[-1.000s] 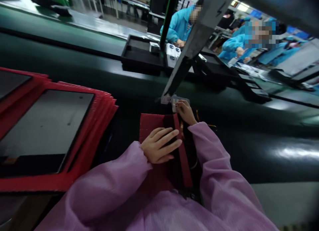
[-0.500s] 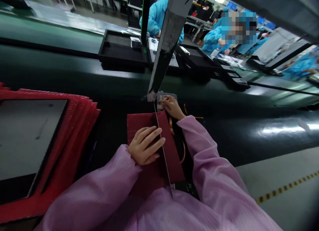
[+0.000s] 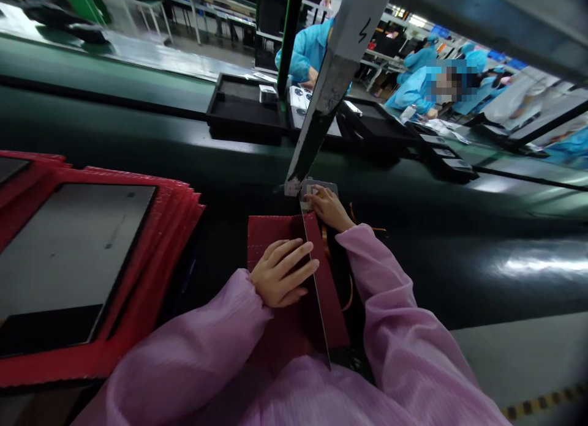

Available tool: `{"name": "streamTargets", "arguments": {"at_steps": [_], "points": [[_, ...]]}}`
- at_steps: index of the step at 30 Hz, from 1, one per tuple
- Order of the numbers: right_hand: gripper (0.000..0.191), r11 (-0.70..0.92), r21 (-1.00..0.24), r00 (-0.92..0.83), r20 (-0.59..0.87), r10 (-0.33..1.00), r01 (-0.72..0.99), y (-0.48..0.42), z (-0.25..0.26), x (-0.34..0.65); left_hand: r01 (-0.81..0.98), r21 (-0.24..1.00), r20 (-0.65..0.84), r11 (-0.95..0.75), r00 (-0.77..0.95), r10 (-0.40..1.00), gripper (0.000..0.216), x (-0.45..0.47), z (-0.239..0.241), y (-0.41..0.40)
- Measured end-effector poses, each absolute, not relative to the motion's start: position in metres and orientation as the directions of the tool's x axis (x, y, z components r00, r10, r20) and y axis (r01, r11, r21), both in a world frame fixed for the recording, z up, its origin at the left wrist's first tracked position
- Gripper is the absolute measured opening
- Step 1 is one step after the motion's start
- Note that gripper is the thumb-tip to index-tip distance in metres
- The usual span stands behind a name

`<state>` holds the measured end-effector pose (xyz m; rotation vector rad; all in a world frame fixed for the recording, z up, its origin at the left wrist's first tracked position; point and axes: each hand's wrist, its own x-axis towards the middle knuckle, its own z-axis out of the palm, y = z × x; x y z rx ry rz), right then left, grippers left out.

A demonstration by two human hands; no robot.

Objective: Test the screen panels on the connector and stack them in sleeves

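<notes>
A thin flat panel, like a display screen, stands on its edge and is seen nearly edge-on. My left hand steadies it, long fingers reaching across its top edge and thumb on the near side. Under the panel lies a red bubble-wrap sheet. At the panel's far end, my right hand reaches into a small clear plastic box with white pieces inside. Its fingers are bent together, and what they pinch, if anything, is too small to make out. Orange ribbon-like strips lie beside the sheet.
To the left, a screen panel lies on stacked red bubble-wrap sleeves. A slanted metal post rises just beyond the box. Across the green bench stand black trays, and people in blue work coats sit behind.
The view has shifted, so everything appears slightly further right and lower. Both hands keep their places, the left at the panel and the right at the box.
</notes>
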<state>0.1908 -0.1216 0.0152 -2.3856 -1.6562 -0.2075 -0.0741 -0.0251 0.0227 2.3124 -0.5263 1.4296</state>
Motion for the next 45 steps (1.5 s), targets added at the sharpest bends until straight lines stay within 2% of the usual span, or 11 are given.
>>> {"name": "streamTargets", "arguments": {"at_steps": [15,36,45], "points": [[0.039,-0.313,-0.216,0.371,0.329,0.868,0.925,-0.125,0.003,0.199,-0.499,0.119,0.886,-0.858,0.445,-0.135,0.049,-0.075,0.026,-0.024],[0.039,-0.29,-0.299,0.387,0.348,0.854,0.909,-0.125,0.001,0.199,-0.494,0.109,0.878,-0.863,0.455,-0.149,0.05,-0.075,0.028,-0.023],[0.033,-0.249,-0.425,0.426,0.397,0.813,0.87,-0.121,0.012,0.199,-0.486,0.117,0.869,-0.866,0.472,-0.147,0.052,-0.076,0.025,-0.024]]}}
